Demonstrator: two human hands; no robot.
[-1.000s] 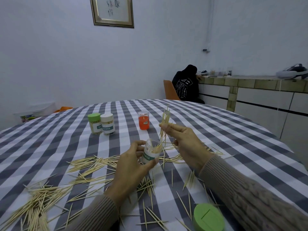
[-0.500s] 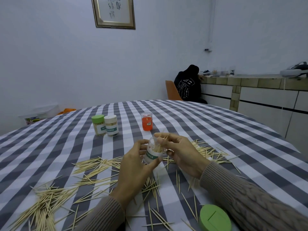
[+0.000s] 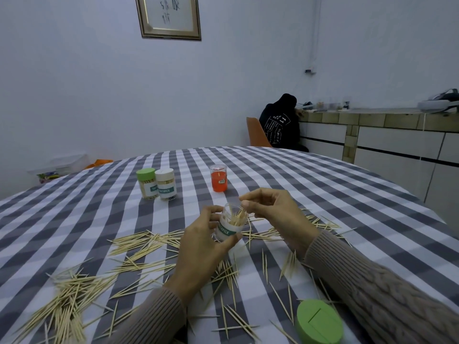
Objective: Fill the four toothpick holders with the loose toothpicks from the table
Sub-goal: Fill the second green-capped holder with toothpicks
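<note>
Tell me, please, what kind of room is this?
Probably a home dining room or kitchen: a round table with a checked cloth, a tiled counter with cabinets along the wall, and a framed picture.

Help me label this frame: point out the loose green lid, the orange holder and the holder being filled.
loose green lid (image 3: 319, 321), head view, on its flat top.
orange holder (image 3: 219, 181), head view, on its orange side wall.
holder being filled (image 3: 227, 230), head view, on its label band, gripped by the left hand (image 3: 201, 244).

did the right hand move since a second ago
Yes. The right hand came down from level with the orange holder to the mouth of the open holder.
</note>
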